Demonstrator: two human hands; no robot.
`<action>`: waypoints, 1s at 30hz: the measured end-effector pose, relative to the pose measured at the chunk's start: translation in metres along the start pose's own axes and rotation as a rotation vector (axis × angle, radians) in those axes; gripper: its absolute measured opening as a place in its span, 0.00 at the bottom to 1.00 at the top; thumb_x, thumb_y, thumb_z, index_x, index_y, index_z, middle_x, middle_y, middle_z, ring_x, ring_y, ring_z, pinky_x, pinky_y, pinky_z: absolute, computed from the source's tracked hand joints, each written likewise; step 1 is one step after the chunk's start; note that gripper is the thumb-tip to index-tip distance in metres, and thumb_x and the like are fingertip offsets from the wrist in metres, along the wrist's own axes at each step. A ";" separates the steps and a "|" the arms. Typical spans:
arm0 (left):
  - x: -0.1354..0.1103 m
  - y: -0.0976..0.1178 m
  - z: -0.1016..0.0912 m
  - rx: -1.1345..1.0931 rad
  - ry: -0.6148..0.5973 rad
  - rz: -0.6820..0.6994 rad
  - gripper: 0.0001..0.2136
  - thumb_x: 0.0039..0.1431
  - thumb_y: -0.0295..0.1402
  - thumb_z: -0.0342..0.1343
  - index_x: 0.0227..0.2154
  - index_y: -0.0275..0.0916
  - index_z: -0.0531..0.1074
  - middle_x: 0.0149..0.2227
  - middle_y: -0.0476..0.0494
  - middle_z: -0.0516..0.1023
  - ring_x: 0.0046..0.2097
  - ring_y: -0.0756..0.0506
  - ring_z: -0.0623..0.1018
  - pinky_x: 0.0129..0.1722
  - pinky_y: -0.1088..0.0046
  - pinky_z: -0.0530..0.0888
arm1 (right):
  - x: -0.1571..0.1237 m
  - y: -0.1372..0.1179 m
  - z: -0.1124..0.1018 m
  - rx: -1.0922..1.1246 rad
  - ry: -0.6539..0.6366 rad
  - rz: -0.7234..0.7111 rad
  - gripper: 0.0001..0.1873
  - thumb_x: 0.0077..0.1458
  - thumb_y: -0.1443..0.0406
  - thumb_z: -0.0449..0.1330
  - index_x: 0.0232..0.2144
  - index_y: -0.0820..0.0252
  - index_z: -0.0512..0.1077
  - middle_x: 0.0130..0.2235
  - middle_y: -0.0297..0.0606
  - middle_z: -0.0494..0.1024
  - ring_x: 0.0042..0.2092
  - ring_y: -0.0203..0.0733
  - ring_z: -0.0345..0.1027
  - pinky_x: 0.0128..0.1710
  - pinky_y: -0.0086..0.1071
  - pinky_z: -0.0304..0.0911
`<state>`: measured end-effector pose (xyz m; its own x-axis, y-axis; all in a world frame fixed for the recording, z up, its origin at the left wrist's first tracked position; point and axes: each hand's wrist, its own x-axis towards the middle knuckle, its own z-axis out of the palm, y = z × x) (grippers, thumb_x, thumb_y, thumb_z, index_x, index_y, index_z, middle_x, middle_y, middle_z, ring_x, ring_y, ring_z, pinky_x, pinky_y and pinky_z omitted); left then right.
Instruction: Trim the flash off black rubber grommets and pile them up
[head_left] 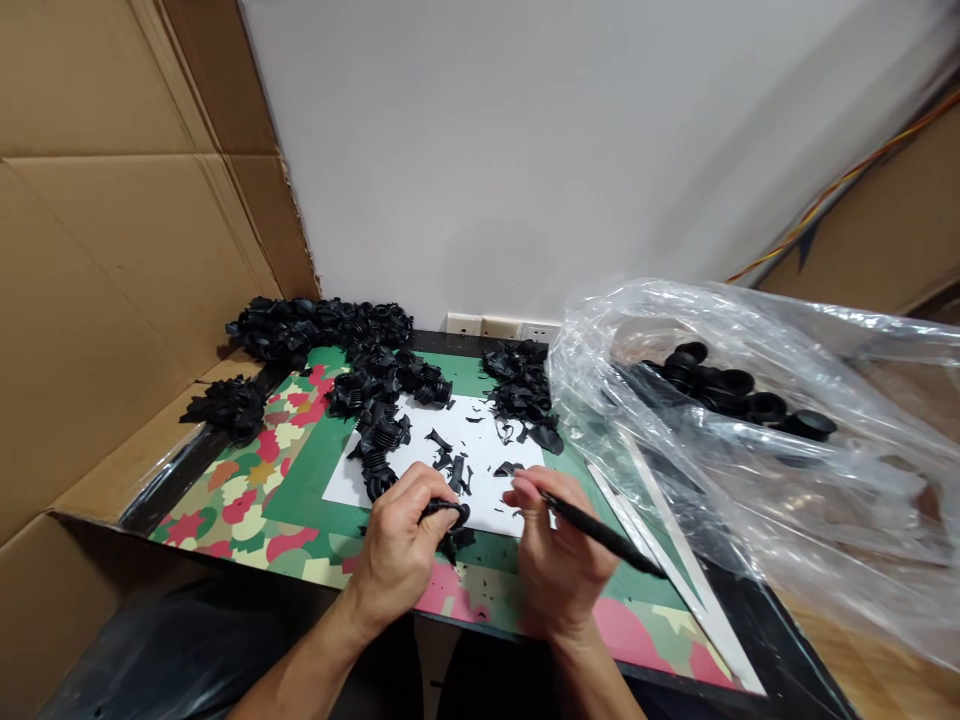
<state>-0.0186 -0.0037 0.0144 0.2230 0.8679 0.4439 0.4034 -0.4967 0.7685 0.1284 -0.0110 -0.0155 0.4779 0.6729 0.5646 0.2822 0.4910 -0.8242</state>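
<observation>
My left hand (401,545) is closed around a small black ribbed rubber part (450,514), held just above the near edge of a white sheet (480,440). My right hand (559,555) grips a thin black knife-like tool (604,535) whose handle points right and whose tip lies hidden by the fingers, close to the part. Black rubber trimmings (450,465) lie scattered on the sheet between the hands and the piles behind.
A long pile of black rubber parts (330,330) runs along the back left of the green and camouflage mat (247,480). A scrap heap (525,390) sits at the back centre. A clear plastic bag (750,440) with black parts fills the right. Cardboard walls (112,250) stand left.
</observation>
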 end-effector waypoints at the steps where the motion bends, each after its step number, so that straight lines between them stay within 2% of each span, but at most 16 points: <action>1: 0.000 -0.001 0.000 0.000 0.005 -0.007 0.05 0.56 0.24 0.52 0.28 0.39 0.70 0.29 0.47 0.71 0.32 0.48 0.72 0.32 0.72 0.68 | 0.002 0.001 -0.001 0.031 0.020 0.081 0.05 0.55 0.63 0.60 0.29 0.57 0.75 0.30 0.37 0.77 0.27 0.40 0.72 0.28 0.35 0.68; 5: 0.000 -0.004 -0.001 0.001 0.005 -0.034 0.06 0.56 0.24 0.52 0.28 0.39 0.70 0.29 0.47 0.71 0.33 0.47 0.72 0.33 0.72 0.68 | 0.004 0.001 -0.005 0.237 -0.030 0.367 0.12 0.53 0.58 0.62 0.30 0.62 0.75 0.23 0.35 0.75 0.23 0.38 0.70 0.27 0.34 0.68; 9: 0.000 -0.004 0.000 -0.003 -0.002 -0.042 0.05 0.56 0.24 0.52 0.28 0.39 0.71 0.29 0.47 0.71 0.33 0.47 0.72 0.33 0.71 0.68 | 0.001 -0.003 -0.004 0.402 -0.121 0.454 0.14 0.51 0.55 0.64 0.29 0.62 0.75 0.24 0.35 0.76 0.22 0.37 0.70 0.24 0.32 0.67; 15: 0.002 -0.004 0.000 -0.035 -0.028 -0.083 0.05 0.56 0.25 0.52 0.28 0.39 0.71 0.29 0.47 0.71 0.33 0.47 0.72 0.34 0.71 0.67 | -0.005 -0.005 0.000 0.500 -0.249 0.435 0.10 0.51 0.57 0.64 0.29 0.59 0.77 0.27 0.35 0.77 0.23 0.36 0.71 0.24 0.31 0.69; 23: 0.003 -0.005 0.000 -0.136 -0.062 -0.174 0.03 0.54 0.27 0.53 0.27 0.38 0.71 0.29 0.48 0.71 0.33 0.47 0.71 0.35 0.72 0.66 | -0.008 0.001 0.004 0.465 -0.247 0.396 0.10 0.52 0.59 0.63 0.29 0.60 0.76 0.26 0.35 0.77 0.22 0.37 0.72 0.24 0.32 0.70; 27: 0.003 -0.005 0.000 -0.189 -0.069 -0.240 0.03 0.53 0.28 0.54 0.26 0.38 0.71 0.28 0.48 0.71 0.32 0.48 0.70 0.33 0.73 0.65 | -0.012 0.001 0.005 0.407 -0.223 0.274 0.06 0.54 0.62 0.62 0.29 0.58 0.76 0.28 0.34 0.77 0.21 0.36 0.70 0.24 0.31 0.69; 30: 0.004 -0.002 0.000 -0.233 -0.086 -0.308 0.03 0.51 0.30 0.55 0.25 0.37 0.71 0.26 0.49 0.70 0.30 0.48 0.68 0.31 0.73 0.64 | -0.013 -0.001 0.006 0.290 -0.211 0.103 0.06 0.56 0.63 0.60 0.30 0.57 0.75 0.25 0.34 0.76 0.25 0.39 0.72 0.27 0.33 0.69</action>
<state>-0.0187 0.0007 0.0144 0.2004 0.9692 0.1434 0.2530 -0.1926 0.9481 0.1169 -0.0171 -0.0221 0.3011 0.8112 0.5013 -0.0197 0.5309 -0.8472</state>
